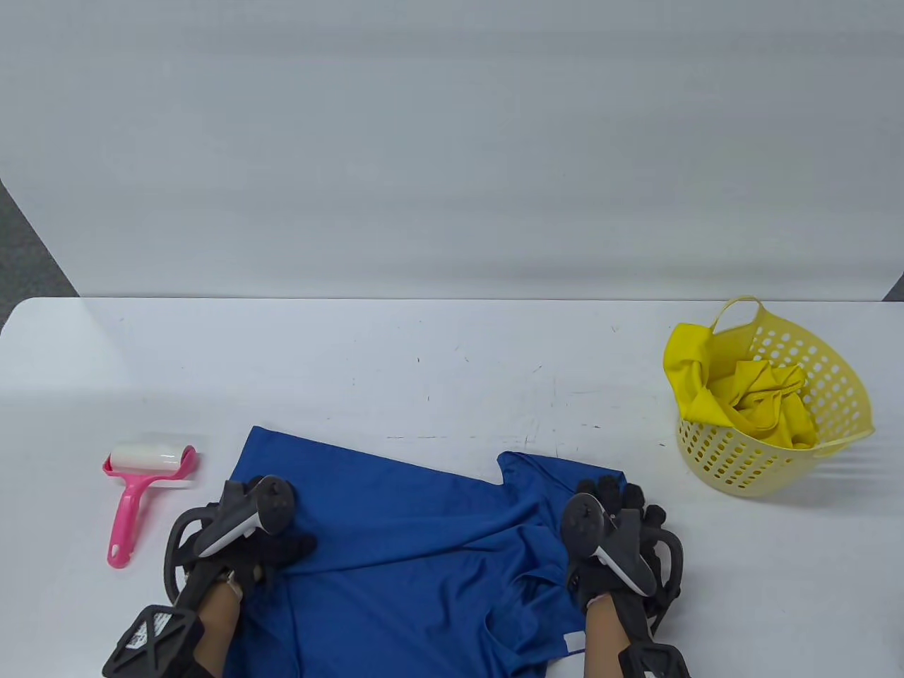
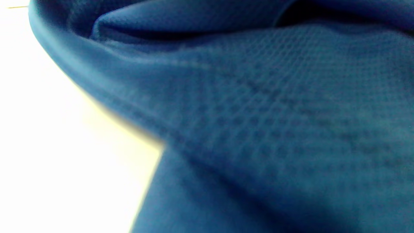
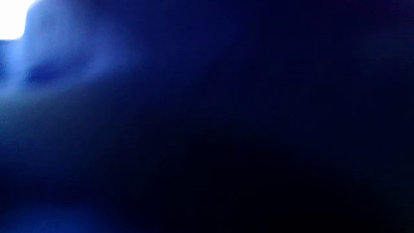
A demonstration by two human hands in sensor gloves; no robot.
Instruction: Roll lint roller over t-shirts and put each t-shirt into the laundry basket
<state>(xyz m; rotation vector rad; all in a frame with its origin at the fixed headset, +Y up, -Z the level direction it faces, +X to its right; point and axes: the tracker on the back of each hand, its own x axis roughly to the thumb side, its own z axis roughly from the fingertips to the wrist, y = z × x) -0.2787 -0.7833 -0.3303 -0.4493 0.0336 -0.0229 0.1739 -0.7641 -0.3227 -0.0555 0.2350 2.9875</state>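
Left fingers (image 1: 293,547): curled down onto the blue shirt (image 1: 417,544); whether they pinch cloth or only press, cannot tell.
Left hand (image 1: 247,547): on the shirt's left part, tracker on its back.
Right fingers (image 1: 611,494): bent over the shirt's right edge, near the sleeve; real grip or not, cannot tell.
Right hand (image 1: 614,544): on the shirt's right side, tracker on its back.
Left wrist view: blurred blue weave (image 2: 258,113) fills most of the frame, a fold along its edge, bright bench (image 2: 48,161) beside it. No fingers visible.
Right wrist view: dark blue cloth (image 3: 97,81) pressed close to the lens, nothing sharp.
Blue shirt: spread on the bench (image 1: 424,353) at the near edge, creased across the middle, white tag at its lower right.
Roller (image 1: 141,487): pink handle, white roll, lying flat just left of the shirt, not touching it.
Basket (image 1: 784,424): yellow, perforated, right of the shirt and farther back, well apart from it.
Yellow shirt (image 1: 734,395): bunched in the basket, part draped over the rim on the side facing the blue shirt.
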